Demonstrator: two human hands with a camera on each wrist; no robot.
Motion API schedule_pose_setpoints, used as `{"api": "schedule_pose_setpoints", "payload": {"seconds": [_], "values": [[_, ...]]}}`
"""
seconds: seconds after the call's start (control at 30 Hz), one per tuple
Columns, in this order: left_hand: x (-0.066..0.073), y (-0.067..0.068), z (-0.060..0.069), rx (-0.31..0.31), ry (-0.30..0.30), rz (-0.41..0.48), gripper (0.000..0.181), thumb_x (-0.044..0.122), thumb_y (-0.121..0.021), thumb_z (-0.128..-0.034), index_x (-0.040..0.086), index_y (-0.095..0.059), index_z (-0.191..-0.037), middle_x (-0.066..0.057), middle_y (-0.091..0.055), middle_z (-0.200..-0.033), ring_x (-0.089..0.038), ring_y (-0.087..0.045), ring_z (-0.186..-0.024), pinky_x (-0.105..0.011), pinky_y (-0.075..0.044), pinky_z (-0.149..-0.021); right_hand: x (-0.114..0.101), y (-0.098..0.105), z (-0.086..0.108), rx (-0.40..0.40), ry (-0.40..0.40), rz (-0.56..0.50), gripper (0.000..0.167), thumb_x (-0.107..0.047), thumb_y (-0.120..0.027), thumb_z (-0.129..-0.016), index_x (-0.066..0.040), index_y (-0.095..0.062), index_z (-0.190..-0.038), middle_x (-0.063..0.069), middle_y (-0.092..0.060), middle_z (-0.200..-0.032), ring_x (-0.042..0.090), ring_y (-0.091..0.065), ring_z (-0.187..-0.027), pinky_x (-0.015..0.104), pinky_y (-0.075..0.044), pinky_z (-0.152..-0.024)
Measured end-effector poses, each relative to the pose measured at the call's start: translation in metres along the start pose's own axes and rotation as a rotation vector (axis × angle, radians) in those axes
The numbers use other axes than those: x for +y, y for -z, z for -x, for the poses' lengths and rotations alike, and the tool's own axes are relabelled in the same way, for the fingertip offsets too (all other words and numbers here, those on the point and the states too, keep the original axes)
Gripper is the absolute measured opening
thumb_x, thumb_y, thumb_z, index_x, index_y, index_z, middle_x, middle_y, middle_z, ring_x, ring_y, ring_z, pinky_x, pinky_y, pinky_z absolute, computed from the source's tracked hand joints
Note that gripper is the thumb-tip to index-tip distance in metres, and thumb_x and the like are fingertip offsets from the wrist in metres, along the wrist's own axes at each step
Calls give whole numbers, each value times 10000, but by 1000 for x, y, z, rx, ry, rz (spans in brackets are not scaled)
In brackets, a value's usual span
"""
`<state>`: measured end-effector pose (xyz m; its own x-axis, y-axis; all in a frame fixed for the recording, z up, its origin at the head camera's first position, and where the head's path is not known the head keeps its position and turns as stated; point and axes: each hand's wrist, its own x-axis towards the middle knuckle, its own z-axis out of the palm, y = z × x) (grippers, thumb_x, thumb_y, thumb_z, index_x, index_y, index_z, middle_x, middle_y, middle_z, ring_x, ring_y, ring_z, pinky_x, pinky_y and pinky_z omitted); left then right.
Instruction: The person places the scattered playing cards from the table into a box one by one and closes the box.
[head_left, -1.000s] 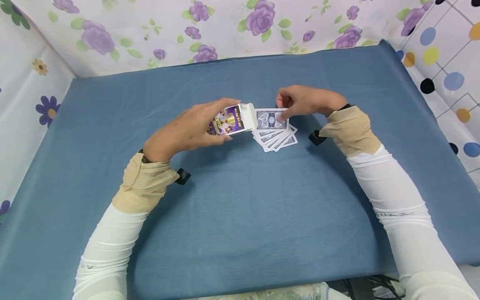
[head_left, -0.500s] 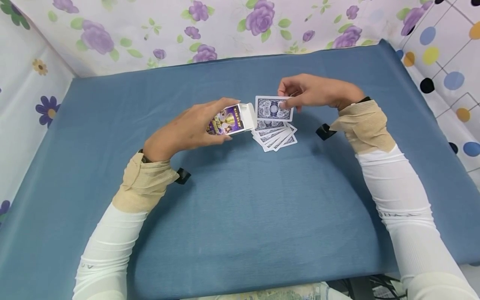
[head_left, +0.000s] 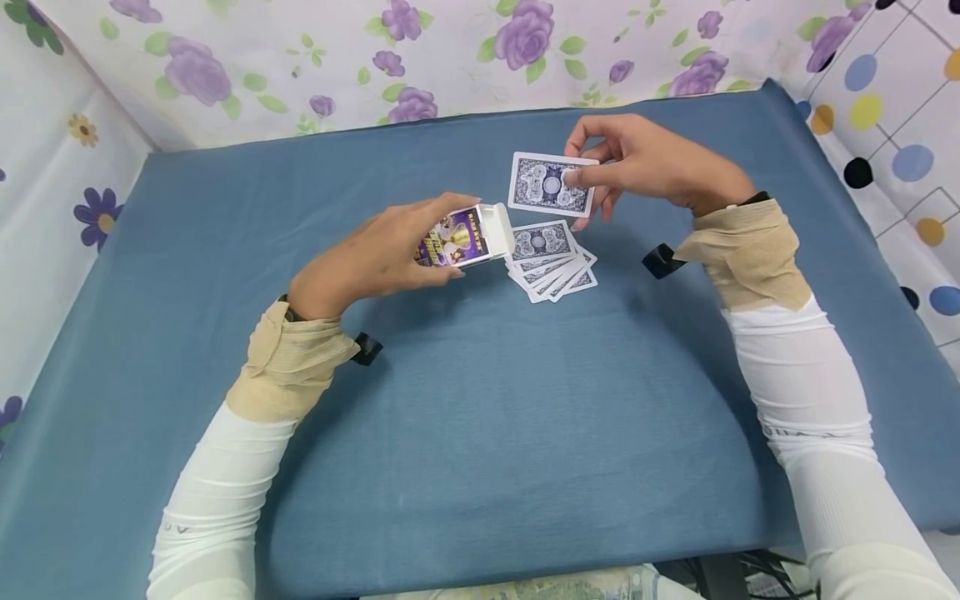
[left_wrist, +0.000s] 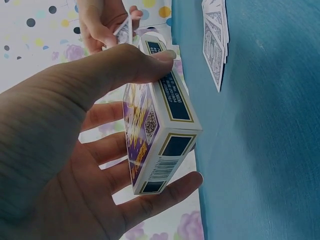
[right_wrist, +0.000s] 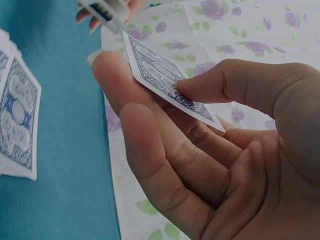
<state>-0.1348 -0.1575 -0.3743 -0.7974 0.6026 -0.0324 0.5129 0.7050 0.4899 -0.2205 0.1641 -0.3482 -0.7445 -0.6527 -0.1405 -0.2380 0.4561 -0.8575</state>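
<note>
A card in one hand, its box in the other, above a blue tabletop [head_left: 480,433].
The person's right hand [head_left: 652,162] pinches a card [head_left: 542,183] between thumb and fingers, its blue-and-white patterned back facing up, raised just beyond a small fan of cards [head_left: 542,242] lying on the tabletop, backs up; the held card and the fan are apart. The left hand [head_left: 375,250] is clamped round a purple-and-white card box [head_left: 455,238], thumb along one narrow side and fingers spread behind it, as the left wrist view shows, with a barcode [left_wrist: 162,170] on the near end. The box's white flap [head_left: 498,230] points toward the right, close beside the fan. White sleeves [head_left: 798,392] cover both arms, tan wraps [head_left: 750,250] circle both wrists, and a floral cloth [head_left: 465,58] hangs behind the tabletop.
</note>
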Motion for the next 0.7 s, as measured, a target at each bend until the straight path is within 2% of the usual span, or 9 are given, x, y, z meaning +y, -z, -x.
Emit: {"api": "schedule_pose_setpoints", "payload": {"seconds": [0.17,0.57,0.7], "values": [[-2,1,0,4,5,-3,772,248,-766,-913,222,-349,-1562,-85,-577,-1279,-213,-563,-974,-371,-493,-799,-5,-3,2,-37,30,-27,240,-174,-640,-1008,-11,-505,-1121,186,-743,-972,379,-738,-750,412,-575,-615],[-2,1,-1,-4,14,-10,769,262,-747,-927,236,-328,-1571,-84,-569,-1315,-214,-567,-958,-368,-486,-784,-6,-25,-9,-140,-9,-14,235,-144,-659,-995,-27,-532,-1155,181,-741,-939,405,-722,-726,398,-569,-602],[-1,0,-1,-7,3,-8,764,260,-745,-929,241,-331,-1571,-88,-562,-1334,-218,-563,-971,-374,-484,-795,-6,-31,-11,-153,-11,-14,239,-142,-668,-990,-30,-545,-1161,195,-730,-906,442,-713,-741,441,-574,-613]]}}
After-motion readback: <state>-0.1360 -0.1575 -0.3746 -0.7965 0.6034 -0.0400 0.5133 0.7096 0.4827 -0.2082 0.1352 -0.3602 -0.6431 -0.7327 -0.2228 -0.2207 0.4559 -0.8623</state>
